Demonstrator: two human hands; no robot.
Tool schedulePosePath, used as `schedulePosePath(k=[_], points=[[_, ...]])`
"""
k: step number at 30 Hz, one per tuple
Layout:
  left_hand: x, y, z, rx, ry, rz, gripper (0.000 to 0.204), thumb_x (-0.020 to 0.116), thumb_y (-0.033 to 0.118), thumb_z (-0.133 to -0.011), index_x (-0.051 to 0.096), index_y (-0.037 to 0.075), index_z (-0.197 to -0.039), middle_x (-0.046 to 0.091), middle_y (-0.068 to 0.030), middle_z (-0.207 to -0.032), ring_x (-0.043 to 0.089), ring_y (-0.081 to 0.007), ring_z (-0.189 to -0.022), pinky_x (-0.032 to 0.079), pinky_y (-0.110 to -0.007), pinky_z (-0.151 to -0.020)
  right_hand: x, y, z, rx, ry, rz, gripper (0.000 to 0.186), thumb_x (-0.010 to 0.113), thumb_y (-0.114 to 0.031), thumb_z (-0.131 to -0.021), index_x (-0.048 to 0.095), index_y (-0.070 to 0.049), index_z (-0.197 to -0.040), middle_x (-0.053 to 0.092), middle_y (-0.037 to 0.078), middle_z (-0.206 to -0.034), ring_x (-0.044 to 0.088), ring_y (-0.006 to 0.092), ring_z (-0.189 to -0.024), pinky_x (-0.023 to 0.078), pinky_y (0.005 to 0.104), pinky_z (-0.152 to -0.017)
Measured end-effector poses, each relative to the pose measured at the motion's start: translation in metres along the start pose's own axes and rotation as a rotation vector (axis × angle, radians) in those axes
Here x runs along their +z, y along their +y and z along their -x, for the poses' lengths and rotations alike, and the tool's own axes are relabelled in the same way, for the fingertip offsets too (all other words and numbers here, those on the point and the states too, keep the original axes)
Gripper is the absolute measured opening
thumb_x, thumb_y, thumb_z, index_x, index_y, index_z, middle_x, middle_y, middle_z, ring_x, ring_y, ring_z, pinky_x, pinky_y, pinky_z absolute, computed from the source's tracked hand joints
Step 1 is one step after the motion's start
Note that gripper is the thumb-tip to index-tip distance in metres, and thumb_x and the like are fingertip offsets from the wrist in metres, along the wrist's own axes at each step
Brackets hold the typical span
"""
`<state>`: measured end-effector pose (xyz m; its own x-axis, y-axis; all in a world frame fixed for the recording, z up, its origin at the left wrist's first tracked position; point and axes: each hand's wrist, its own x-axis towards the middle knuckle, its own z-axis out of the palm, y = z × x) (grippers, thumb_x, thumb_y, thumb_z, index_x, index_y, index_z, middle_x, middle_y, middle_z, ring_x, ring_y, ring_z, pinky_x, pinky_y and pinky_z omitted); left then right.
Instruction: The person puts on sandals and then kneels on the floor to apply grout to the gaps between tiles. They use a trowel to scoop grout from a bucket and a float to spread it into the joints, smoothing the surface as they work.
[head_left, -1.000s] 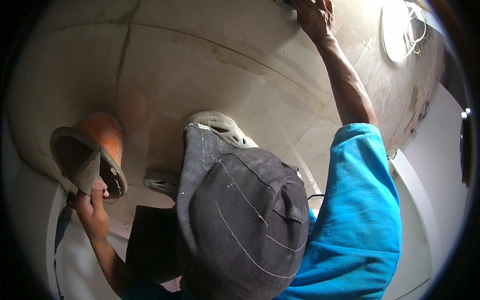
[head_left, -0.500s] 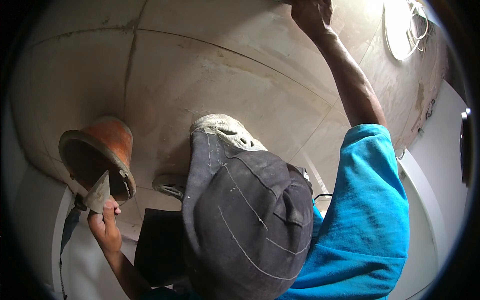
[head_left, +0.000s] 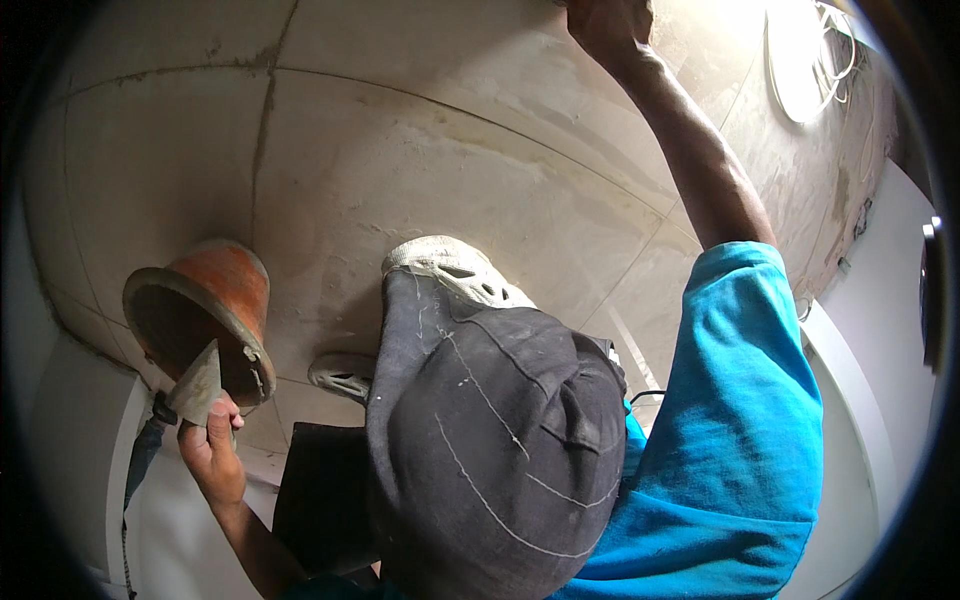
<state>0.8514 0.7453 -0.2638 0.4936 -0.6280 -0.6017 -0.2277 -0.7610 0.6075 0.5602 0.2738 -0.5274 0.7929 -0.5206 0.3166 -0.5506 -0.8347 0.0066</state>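
Note:
My left hand [head_left: 212, 455] is closed round the handle of a small trowel [head_left: 198, 386] with a pointed, grey-smeared blade. The blade points up, in front of the dark mouth of an orange bucket [head_left: 225, 280]. That bucket lies tipped on its side, its grey-caked rim turned toward me; its inside is too dark to make out. Far ahead, at the top edge, my right hand [head_left: 612, 28] is bent over the tiled floor [head_left: 450, 170]. Its fingers look curled and are partly cut off by the picture's edge, so what they hold cannot be made out.
Pale clog shoes [head_left: 455, 268] stand on the floor, with dark grey cloth [head_left: 500, 450] bulging in front of them. A loop of white cable [head_left: 800, 105] lies at the far right. White panels [head_left: 850, 420] rise on the right side.
My right hand has shifted slightly left along the far edge. The trowel and my left hand keep nearly the same place before the bucket. The whole view has shifted a little.

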Motion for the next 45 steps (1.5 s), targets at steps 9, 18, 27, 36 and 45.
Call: schedulePosePath(k=[9, 18, 27, 36, 45], points=[[-0.001, 0.004, 0.000, -0.004, 0.003, 0.003, 0.022, 0.047, 0.017, -0.099, 0.051, 0.002, -0.083, 0.050, -0.0038, -0.074, 0.044, -0.0124, -0.068, 0.036, -0.027, -0.061, -0.040, 0.002, 0.020, 0.078, -0.174, 0.141, 0.032, 0.053, -0.008, -0.088, 0.068, -0.021, -0.112, 0.064, -0.003, -0.120, 0.052, 0.0174, -0.107, 0.038, 0.0441, -0.083], [-0.002, -0.002, 0.001, -0.008, -0.018, -0.007, 0.024, 0.046, 0.018, -0.098, 0.051, 0.001, -0.081, 0.049, -0.0040, -0.074, 0.045, -0.0131, -0.068, 0.036, -0.027, -0.062, 0.043, 0.007, 0.008, 0.151, -0.144, 0.331, 0.023, 0.053, -0.019, -0.092, 0.066, -0.018, -0.111, 0.061, -0.002, -0.121, 0.050, 0.0185, -0.112, 0.038, 0.0407, -0.087], [0.002, 0.006, -0.004, 0.007, -0.038, -0.010, 0.026, 0.045, 0.019, -0.100, 0.049, 0.001, -0.080, 0.049, -0.0045, -0.075, 0.044, -0.0135, -0.069, 0.036, -0.028, -0.063, -0.041, 0.020, 0.044, 0.105, -0.189, 0.009, 0.022, 0.053, -0.013, -0.090, 0.068, -0.016, -0.105, 0.063, -0.005, -0.119, 0.051, 0.0161, -0.111, 0.040, 0.0435, -0.080], [-0.002, -0.006, 0.003, 0.025, -0.014, 0.019, 0.029, 0.045, 0.020, -0.100, 0.049, 0.001, -0.078, 0.048, -0.0047, -0.073, 0.044, -0.0137, -0.068, 0.036, -0.029, -0.062, -0.063, 0.023, 0.056, 0.124, -0.100, 0.134, 0.031, 0.060, -0.007, -0.083, 0.068, -0.016, -0.111, 0.068, -0.002, -0.115, 0.059, 0.0206, -0.106, 0.044, 0.0412, -0.085], [0.000, -0.004, 0.005, 0.010, 0.000, -0.042, 0.031, 0.045, 0.022, -0.101, 0.048, 0.003, -0.077, 0.047, -0.0031, -0.074, 0.044, -0.0125, -0.068, 0.035, -0.028, -0.062, -0.023, 0.043, 0.073, 0.319, 0.206, -0.222, 0.037, 0.063, 0.003, -0.078, 0.067, -0.009, -0.113, 0.067, 0.013, -0.114, 0.061, 0.0350, -0.109, 0.050, 0.0411, -0.092]])
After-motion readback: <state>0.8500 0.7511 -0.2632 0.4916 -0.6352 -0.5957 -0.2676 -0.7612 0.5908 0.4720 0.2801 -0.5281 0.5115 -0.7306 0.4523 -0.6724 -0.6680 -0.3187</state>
